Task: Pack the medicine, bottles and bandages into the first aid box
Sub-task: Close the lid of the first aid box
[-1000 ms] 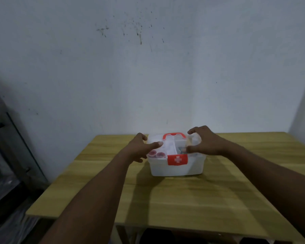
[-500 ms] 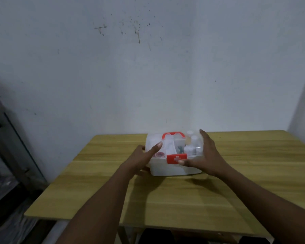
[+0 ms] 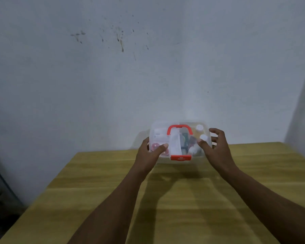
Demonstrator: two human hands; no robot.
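Observation:
The first aid box [image 3: 179, 128] is a clear plastic case with a red handle [image 3: 179, 128] and a red latch [image 3: 181, 157]. It is tilted so its lid faces me, lifted off the wooden table [image 3: 165, 199]. Through the lid I see white-capped bottles [image 3: 199, 128], pink-capped ones [image 3: 155, 146] and a white packet [image 3: 175, 144]. My left hand [image 3: 149, 155] grips the box's left side, thumb on the lid. My right hand [image 3: 217, 148] holds the right side, thumb on the lid and fingers spread behind the edge.
A stained white wall [image 3: 148, 67] stands right behind the table. A dark frame and clutter [image 3: 0, 191] sit on the floor at the left. The table's left edge [image 3: 42, 191] runs diagonally toward me.
Both hands moved from the top of the box to its sides. The box has been lifted off the table and tipped with its lid toward me.

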